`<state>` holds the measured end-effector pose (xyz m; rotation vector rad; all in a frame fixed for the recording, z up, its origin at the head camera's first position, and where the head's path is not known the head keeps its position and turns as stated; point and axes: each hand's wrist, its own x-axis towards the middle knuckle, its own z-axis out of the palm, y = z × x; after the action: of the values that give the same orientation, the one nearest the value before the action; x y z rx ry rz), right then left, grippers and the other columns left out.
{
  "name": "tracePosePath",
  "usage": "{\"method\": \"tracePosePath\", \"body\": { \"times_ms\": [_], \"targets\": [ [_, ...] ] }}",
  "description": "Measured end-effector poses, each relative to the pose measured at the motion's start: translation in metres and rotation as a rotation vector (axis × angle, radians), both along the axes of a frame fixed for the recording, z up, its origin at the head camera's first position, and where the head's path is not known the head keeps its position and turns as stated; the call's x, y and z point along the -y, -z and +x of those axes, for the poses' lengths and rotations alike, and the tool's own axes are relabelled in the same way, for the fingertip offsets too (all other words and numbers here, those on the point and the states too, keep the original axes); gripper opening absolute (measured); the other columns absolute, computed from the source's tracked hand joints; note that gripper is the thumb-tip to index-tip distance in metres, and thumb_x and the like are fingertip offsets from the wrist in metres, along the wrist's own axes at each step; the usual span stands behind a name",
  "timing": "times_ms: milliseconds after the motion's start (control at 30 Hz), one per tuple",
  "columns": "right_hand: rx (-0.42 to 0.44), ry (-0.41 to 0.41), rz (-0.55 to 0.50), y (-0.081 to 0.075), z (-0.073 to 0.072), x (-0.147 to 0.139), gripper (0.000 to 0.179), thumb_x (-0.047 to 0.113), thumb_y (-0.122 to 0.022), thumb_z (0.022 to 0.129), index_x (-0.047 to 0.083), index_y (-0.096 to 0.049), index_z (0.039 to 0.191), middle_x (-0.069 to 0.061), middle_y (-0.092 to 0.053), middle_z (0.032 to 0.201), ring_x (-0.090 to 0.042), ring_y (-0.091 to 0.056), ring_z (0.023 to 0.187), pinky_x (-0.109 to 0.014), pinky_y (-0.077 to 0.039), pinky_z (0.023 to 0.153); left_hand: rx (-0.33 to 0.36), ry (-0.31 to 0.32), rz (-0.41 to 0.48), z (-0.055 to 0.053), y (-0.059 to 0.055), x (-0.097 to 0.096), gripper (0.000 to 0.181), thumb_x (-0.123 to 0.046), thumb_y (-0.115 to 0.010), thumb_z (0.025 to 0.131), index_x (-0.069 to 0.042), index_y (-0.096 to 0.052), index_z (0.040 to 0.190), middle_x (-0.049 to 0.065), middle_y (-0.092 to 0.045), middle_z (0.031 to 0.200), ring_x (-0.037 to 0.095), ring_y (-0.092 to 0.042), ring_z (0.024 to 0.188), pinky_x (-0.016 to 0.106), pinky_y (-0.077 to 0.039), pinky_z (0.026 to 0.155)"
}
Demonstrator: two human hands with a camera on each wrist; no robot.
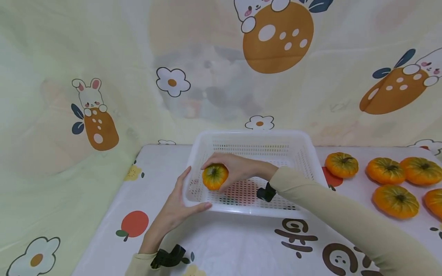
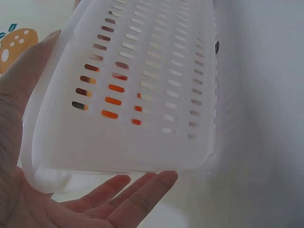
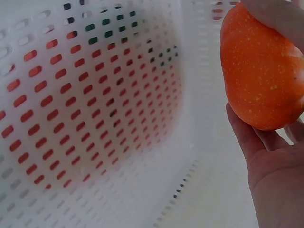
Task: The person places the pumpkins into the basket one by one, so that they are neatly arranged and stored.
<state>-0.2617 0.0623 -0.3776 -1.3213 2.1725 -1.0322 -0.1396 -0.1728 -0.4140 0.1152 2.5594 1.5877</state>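
Note:
A white slotted plastic basket (image 1: 241, 209) stands on the table against the printed curtain. My right hand (image 1: 238, 168) reaches into its left part and grips a small orange pumpkin (image 1: 215, 177) with a greenish top, thumb on one side and fingers on the other. In the right wrist view, the pumpkin (image 3: 261, 71) shows its speckled orange side; whether it touches the basket floor, I cannot tell. My left hand (image 1: 174, 209) lies at the basket's front left corner, thumb and straight fingers spread along the two sides. The left wrist view shows those fingers (image 2: 142, 197) extended beside the basket wall (image 2: 118, 147).
Right of the basket, several more pumpkins lie on the table, among them one pumpkin (image 1: 342, 165) near the basket and another pumpkin (image 1: 396, 201) closer to me. A patterned cloth (image 1: 238, 245) covers the table. The curtain (image 1: 207, 38) rises behind and to the left.

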Motion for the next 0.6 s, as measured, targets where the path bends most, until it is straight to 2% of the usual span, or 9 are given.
{"method": "tracePosePath", "body": {
  "times_ms": [333, 600],
  "targets": [
    [0.052, -0.029, 0.085, 0.015, 0.002, 0.010, 0.074, 0.011, -0.094, 0.077, 0.014, -0.061, 0.143, -0.003, -0.058, 0.141, -0.020, -0.054, 0.126, -0.037, -0.047, 0.111, -0.010, 0.012, -0.006, -0.002, 0.001, -0.001, 0.120, -0.041, -0.092, 0.078, -0.024, -0.014, 0.168, 0.012, -0.037, 0.165, 0.036, -0.050, 0.136, 0.064, -0.042, 0.112],
    [0.081, -0.038, 0.124, 0.018, 0.006, 0.014, 0.077, 0.010, -0.095, 0.075, 0.011, -0.061, 0.143, -0.005, -0.057, 0.143, -0.022, -0.053, 0.129, -0.037, -0.044, 0.114, -0.019, 0.019, -0.005, -0.002, 0.001, 0.000, 0.119, -0.038, -0.092, 0.079, -0.023, -0.014, 0.168, 0.013, -0.036, 0.165, 0.037, -0.047, 0.139, 0.065, -0.040, 0.113]
  ]
}}
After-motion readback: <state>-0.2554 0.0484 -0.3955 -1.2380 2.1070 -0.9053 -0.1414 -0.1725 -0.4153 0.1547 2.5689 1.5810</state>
